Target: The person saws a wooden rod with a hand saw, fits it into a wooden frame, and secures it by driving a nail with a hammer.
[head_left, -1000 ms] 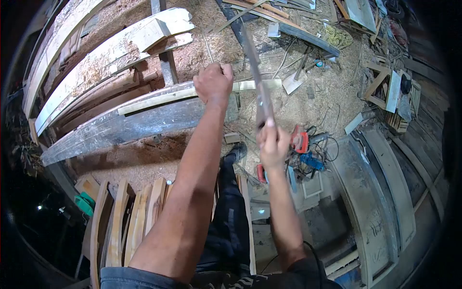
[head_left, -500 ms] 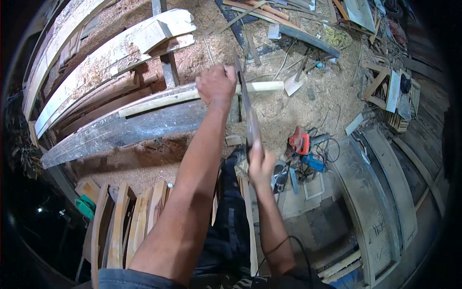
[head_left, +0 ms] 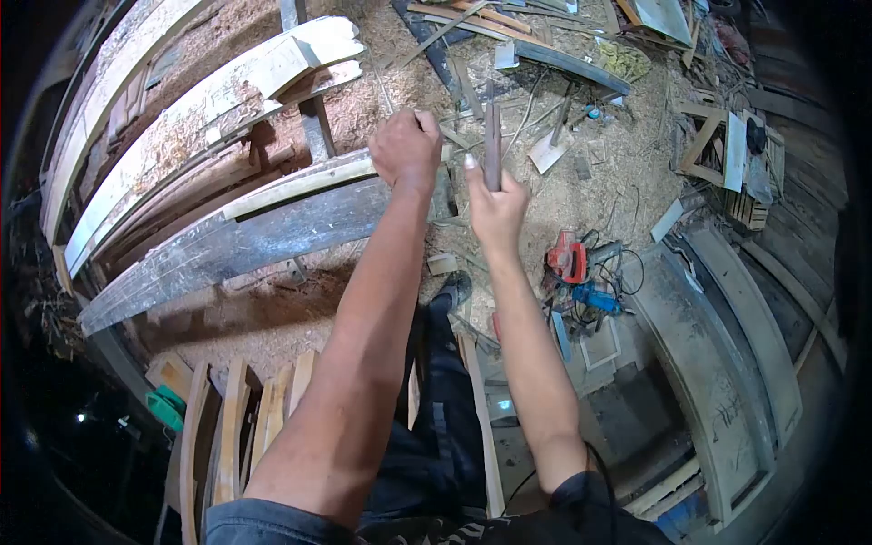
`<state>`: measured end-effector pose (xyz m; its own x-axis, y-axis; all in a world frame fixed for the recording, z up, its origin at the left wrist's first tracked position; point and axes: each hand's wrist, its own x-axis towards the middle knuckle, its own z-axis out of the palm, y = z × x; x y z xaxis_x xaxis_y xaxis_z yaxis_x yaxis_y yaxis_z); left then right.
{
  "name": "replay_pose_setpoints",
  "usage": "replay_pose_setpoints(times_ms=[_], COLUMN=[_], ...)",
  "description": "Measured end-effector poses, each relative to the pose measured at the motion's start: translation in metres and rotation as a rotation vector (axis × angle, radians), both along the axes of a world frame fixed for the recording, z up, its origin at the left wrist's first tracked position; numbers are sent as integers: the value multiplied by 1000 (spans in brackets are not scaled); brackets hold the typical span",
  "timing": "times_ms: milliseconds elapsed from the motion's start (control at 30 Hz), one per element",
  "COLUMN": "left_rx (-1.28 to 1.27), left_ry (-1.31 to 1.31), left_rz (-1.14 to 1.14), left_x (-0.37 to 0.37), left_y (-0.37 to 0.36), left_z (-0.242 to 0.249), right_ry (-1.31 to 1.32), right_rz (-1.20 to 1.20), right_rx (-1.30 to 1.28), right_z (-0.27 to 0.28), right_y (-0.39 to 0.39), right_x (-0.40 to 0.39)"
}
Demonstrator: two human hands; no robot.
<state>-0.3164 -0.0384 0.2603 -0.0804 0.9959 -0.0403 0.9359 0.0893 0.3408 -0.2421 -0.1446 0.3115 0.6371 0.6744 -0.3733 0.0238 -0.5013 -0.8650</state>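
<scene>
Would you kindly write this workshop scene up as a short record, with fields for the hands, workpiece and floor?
Left hand: curled over the pale wood strip
Right hand: gripping a narrow tool, pointing away
Workpiece: strip along the upper edge of a grey curved beam
Floor: shavings, red power tool, blue power tool

Arms (head_left: 368, 345) outstretched, left grip (head_left: 406, 150) and right grip (head_left: 499, 209) curl.

Cool light brightens the pale wooden strip (head_left: 300, 189) and the sawdust (head_left: 618, 193); shadow pools beneath the grey beam (head_left: 300, 218). Fisheye distortion bends the edges, and the corners fall black.
</scene>
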Motion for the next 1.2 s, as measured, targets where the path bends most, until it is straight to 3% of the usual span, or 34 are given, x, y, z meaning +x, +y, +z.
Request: replay_pose_setpoints(times_ms=[33,167,267,300,367,433,500,533,567,633,767,833,867,967,1033,1067,1100,1200], left_rx=[-3,-9,-80,-66,336,329,325,259,267,18,74,87,143,152,89,164,148,129], left_ry=[-4,-118,-565,-554,-616,-349,-69,-56,-64,-193,-119,-595,-534,-725,-626,-664,-871,-964], left_rz=[16,96,82,90,-56,-91,97,264,261,221,82,225,265,280,308,273,284,267], left_x=[-1,-6,-24,-37,-68,-129,-191,-215,-234,-261,-263,-256,-250,-253,-247,-239,-227,-155], left_y=[2,1,3,3,4,0,-10,-12,-12,-8,18,30,37,54,59,60,60,38], left_z=[1,5,6,8,13,24,19,9,3,-6,-21,-15,-13,-32,-29,-30,-27,21], right_ry=[-134,-165,-161,-174,-144,-98,-106,-90,-73,-148,-118,-123,-108,-134,-121,-128,-91,-112], right_rz=[7,11,32,45,49,35,28,43,58,64,89,84,96,84,53,38,-30,-154], right_rx=[0,63,106,140,129,113,88,40,-8,73,104,91,87,143,153,152,227,293], right_z=[-14,-31,-46,-51,-48,-47,-50,-44,-40,-55,-52,-51,-51,-57,-54,-52,-52,-49], right_y=[3,21,20,22,20,12,8,6,4,-5,-5,-7,-6,-12,-16,-19,-23,-46], right_x=[-4,-7,-13,-14,-11,-5,4,7,11,18,25,26,27,30,44,57,73,139])
